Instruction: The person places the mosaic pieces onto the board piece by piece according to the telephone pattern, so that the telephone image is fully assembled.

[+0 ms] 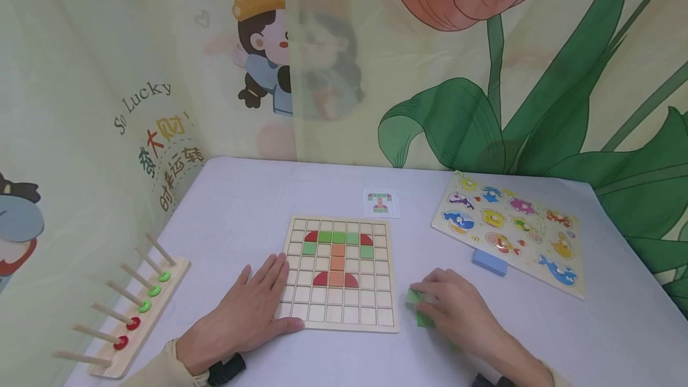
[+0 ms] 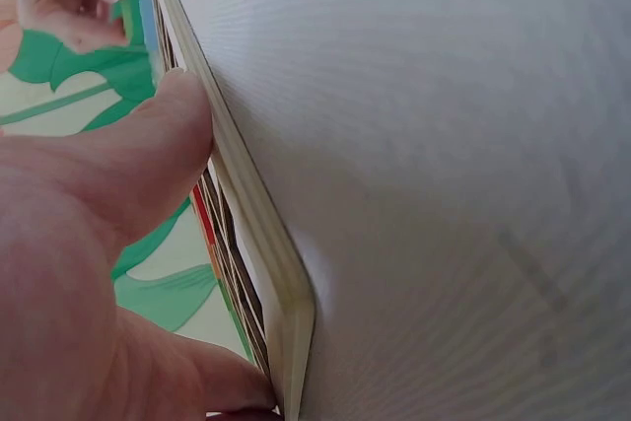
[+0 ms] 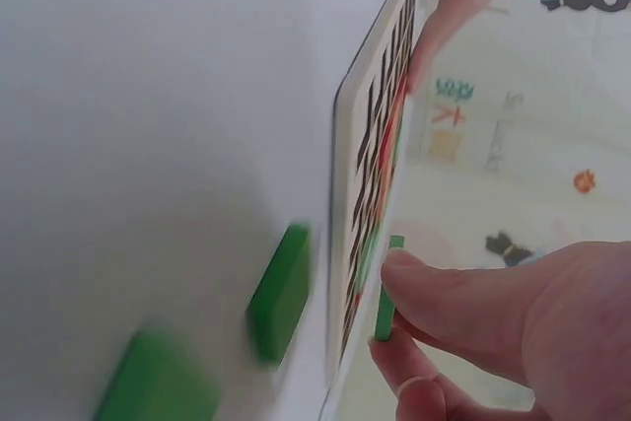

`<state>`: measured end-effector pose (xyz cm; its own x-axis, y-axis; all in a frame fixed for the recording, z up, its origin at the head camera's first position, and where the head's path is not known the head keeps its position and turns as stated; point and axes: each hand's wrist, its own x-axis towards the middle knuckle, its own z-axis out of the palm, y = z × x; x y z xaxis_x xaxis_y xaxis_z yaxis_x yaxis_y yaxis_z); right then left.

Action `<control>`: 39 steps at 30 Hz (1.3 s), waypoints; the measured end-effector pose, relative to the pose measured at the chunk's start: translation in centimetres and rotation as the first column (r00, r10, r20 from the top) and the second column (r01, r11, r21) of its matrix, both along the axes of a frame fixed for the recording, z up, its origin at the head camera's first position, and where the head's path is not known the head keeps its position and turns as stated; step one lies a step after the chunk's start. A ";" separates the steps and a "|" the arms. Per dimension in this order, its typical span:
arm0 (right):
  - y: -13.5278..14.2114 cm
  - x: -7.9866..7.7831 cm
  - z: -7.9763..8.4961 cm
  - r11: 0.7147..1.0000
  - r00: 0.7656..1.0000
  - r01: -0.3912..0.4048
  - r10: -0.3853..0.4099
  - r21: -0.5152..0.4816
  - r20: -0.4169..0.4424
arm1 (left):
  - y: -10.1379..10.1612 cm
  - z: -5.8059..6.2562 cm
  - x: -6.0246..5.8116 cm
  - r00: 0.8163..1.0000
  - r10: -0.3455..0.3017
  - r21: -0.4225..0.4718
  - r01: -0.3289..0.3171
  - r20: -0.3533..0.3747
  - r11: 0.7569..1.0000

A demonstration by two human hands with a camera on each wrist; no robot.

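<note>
A wooden grid board (image 1: pixel 317 312) lies flat with red, green and orange pieces set in some of its squares. My left hand (image 1: pixel 252 309) rests at the board's left side, fingers straight along that edge and thumb on the near edge. To the right of the board, my right hand (image 1: pixel 457 309) pinches a green tile (image 3: pixel 387 293) between thumb and fingers, just above the table. Under that hand, more green tiles (image 3: pixel 281 293) lie on the cloth, partly hidden from the head view.
A small pattern card (image 1: pixel 380 203) lies behind the board. At the right is a picture puzzle board (image 1: pixel 510 220), with a blue block (image 1: pixel 489 263) at its near edge. On the left stands a wooden peg rack (image 1: pixel 131 327) with red and green rings.
</note>
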<state>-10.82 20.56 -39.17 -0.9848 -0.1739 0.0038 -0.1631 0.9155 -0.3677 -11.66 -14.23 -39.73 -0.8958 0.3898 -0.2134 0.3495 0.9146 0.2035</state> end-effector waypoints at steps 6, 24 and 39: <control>-3.8 -0.8 0.3 0.978 0.977 -0.203 0.200 -0.035 -0.073 | 0.0 0.0 0.0 1.000 0.012 -0.017 -0.011 0.004 1.000; -10.0 -3.8 0.3 0.887 0.898 -0.440 0.434 -0.142 -0.072 | 0.0 -0.1 0.1 1.000 -0.003 -0.033 0.002 -0.022 0.999; -12.1 -4.8 -0.8 0.861 0.865 -0.501 0.502 -0.088 -0.014 | 0.0 0.0 0.0 1.000 -0.010 -0.041 0.009 -0.015 0.999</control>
